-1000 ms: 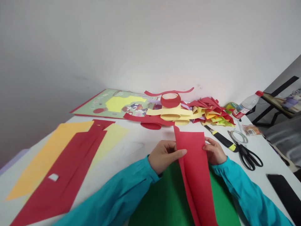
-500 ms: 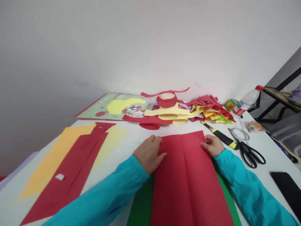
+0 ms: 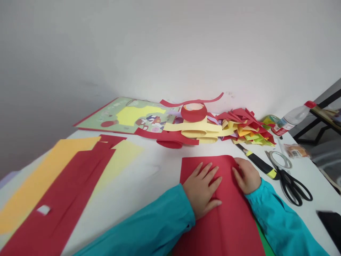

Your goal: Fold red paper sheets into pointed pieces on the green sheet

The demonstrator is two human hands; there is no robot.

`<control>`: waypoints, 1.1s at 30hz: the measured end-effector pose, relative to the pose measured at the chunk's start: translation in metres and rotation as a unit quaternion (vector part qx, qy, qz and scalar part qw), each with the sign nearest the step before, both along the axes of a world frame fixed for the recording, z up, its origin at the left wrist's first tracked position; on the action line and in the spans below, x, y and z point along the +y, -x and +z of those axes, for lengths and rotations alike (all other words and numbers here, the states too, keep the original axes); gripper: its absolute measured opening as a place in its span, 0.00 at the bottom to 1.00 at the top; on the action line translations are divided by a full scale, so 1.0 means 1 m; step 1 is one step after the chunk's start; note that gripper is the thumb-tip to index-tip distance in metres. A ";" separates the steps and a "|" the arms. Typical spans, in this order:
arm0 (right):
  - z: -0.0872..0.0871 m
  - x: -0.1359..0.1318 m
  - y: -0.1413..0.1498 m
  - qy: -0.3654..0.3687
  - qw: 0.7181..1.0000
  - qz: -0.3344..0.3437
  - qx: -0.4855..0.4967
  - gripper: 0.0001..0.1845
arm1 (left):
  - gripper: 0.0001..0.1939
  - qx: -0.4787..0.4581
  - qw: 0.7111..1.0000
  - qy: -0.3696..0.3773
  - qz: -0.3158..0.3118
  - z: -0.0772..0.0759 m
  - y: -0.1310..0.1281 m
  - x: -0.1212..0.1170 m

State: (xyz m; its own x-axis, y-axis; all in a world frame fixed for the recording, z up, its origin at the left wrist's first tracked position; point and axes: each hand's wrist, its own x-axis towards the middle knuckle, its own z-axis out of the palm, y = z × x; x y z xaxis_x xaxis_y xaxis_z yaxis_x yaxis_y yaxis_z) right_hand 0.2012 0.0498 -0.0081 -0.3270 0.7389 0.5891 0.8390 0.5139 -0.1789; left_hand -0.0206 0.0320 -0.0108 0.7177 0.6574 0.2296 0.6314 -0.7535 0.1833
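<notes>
Red paper (image 3: pixel 229 220) lay before me on the table (image 3: pixel 144 174), overlapping a green sheet (image 3: pixel 266 247). My left hand (image 3: pixel 201 190) pressed flat on the red, fingers spread, gripping nothing; my right hand (image 3: pixel 247 176) seemed to pinch its curled upper right edge. Uneven pressure, I judged, could set a crooked crease, and a tug from the right against my left palm could skew or wrinkle the paper. A careless outward swing could also knock the knife (image 3: pixel 258 163) or scissors (image 3: pixel 285 175) beside it.
</notes>
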 end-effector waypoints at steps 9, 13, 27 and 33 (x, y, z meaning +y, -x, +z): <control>0.000 -0.008 0.006 0.014 0.981 0.175 -0.089 0.25 | 0.26 -0.081 0.997 0.018 0.000 -0.003 0.019 0.017; 0.005 -0.008 0.007 0.052 0.978 0.185 -0.079 0.29 | 0.25 -0.096 0.995 0.030 0.005 -0.003 0.020 0.017; 0.003 -0.019 0.017 0.056 0.969 0.224 -0.089 0.21 | 0.18 -0.065 0.994 -0.043 0.079 0.005 0.027 0.025; 0.003 -0.022 0.023 0.050 0.978 0.191 -0.072 0.21 | 0.21 0.021 0.973 -0.034 0.229 0.018 0.041 0.028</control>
State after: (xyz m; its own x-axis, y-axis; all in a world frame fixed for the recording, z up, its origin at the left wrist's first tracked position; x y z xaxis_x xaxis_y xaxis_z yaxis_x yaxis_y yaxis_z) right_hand 0.1785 0.0279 -0.0052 -0.6648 0.5975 0.4483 0.6089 0.7811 -0.1381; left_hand -0.0619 0.0596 0.0068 0.3634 0.8944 0.2606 0.9092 -0.4016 0.1102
